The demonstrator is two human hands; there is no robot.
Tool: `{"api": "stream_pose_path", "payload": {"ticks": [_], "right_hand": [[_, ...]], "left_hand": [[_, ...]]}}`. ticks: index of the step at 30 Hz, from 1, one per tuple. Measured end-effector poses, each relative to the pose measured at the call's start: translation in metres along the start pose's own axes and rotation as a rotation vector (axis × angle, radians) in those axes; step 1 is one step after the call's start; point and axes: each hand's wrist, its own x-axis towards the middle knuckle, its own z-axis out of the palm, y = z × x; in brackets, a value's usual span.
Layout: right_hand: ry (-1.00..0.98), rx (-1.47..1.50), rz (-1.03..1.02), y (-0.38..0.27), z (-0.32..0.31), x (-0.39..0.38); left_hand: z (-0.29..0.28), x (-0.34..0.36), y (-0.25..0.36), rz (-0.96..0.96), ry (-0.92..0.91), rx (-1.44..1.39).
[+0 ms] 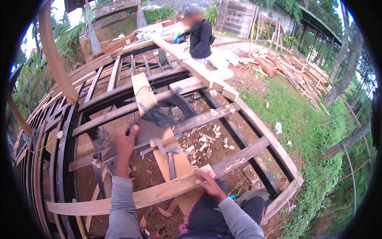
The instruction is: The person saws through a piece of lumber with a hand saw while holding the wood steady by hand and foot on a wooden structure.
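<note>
Plank (159, 192) runs left to right, passing below the left forearm (121, 205) to its end under the right hand (211, 187), the nearer one. Left hand (125, 139) fingers curl beside a toothed blade (150, 133), grip untellable; rightward of them lies a hammer (172, 159), then the right fingers, touching wood, their clench unclear.

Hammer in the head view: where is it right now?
In the head view, the hammer lies on the pale yellowish board, a little left of and below the picture's middle, between the left hand and the right hand.
</note>
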Motion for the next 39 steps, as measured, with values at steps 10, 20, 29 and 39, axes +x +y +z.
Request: {"api": "stream_pose_path", "payload": {"ticks": [10,20,29,39], "right_hand": [[0.736,0.674,-0.008,-0.033,-0.049,-0.189],[0.486,1.128,0.132,-0.050,-0.091,-0.286],[0.615,0.794,-0.123,-0.067,-0.073,-0.306],[0.653,0.559,0.075,-0.063,-0.023,-0.307]], "left_hand": [[0.043,-0.163,0.109,0.480,-0.455,0.175],[0.070,-0.231,0.186,0.748,-0.744,-0.052],[0.007,-0.298,0.085,0.314,-0.376,0.141],[0.045,-0.292,-0.027,0.089,-0.724,0.723]]}}
